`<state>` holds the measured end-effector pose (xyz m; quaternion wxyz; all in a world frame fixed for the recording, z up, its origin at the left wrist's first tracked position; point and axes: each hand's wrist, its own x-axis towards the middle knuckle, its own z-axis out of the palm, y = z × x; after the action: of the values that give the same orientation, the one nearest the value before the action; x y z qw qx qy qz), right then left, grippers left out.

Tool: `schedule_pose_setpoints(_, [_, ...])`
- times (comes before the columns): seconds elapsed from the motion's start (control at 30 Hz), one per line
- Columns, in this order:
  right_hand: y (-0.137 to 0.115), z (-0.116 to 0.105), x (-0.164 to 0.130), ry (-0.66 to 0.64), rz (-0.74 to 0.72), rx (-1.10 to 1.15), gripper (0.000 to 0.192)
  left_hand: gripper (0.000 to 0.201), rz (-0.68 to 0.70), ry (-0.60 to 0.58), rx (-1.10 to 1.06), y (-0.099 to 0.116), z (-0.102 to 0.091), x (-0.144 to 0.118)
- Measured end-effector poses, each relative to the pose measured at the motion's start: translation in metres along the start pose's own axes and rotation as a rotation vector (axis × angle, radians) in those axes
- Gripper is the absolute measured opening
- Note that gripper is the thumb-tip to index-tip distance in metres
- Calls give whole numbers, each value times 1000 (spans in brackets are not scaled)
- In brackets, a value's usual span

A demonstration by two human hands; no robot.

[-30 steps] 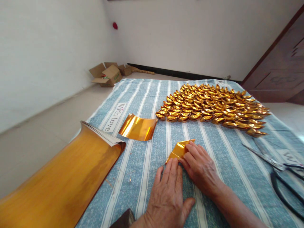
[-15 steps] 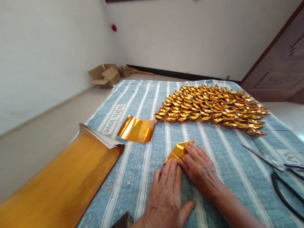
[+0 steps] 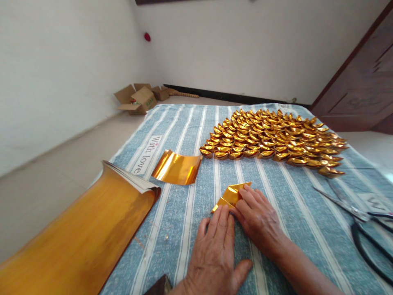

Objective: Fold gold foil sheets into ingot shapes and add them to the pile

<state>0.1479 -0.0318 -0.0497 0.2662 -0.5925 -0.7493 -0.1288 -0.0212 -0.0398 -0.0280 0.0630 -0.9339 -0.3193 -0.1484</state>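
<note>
Change: almost none since half a second ago; both hands stay pressed on the folded gold paper (image 3: 231, 195), view barely shifts.
Hidden: near part of that paper is under the fingers; scissors (image 3: 362, 219) cut off at right edge; dark object at bottom edge too cropped to identify.
Left hand (image 3: 215, 254): flat, fingers spread a little, palm down on cloth, fingertips on paper's near edge; grips nothing.
Right hand (image 3: 260, 219): flat, fingers together, pressing paper's right side from the right.
Paper position: just ahead of both hands, partly under fingertips, far corner sticking out.
Surface: blue-white striped cloth (image 3: 276, 196); loose gold sheet (image 3: 177, 167) left of the paper; big stack of gold sheets (image 3: 76, 237) at left; rows of folded gold ingots (image 3: 273, 137) further back.
Room: white walls, pale floor, cardboard boxes (image 3: 138, 98) in corner, dark wooden door (image 3: 362, 82) right.
</note>
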Motion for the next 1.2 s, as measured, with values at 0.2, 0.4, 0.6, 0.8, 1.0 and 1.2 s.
schedule_pose_setpoints(0.2, [-1,-1,0,2,-1,-10,31,69,-15,-20,-25,0,2,-4])
schedule_pose_setpoints(0.4, [0,0,0,-9,-2,-3,31,72,-34,-45,-68,1,5,-6])
schedule_pose_setpoints(0.6, [-1,0,-1,-21,9,2,29,71,-42,-66,-64,2,4,-5])
schedule_pose_setpoints(0.8, [0,1,-2,-22,-1,0,27,72,-45,-73,-91,2,1,-3])
schedule_pose_setpoints(1.0, [0,1,-2,-21,5,-3,30,75,-83,-115,-156,0,-1,0])
schedule_pose_setpoints(1.2, [-1,2,-2,-12,20,0,28,75,-115,-118,-211,-2,-2,3])
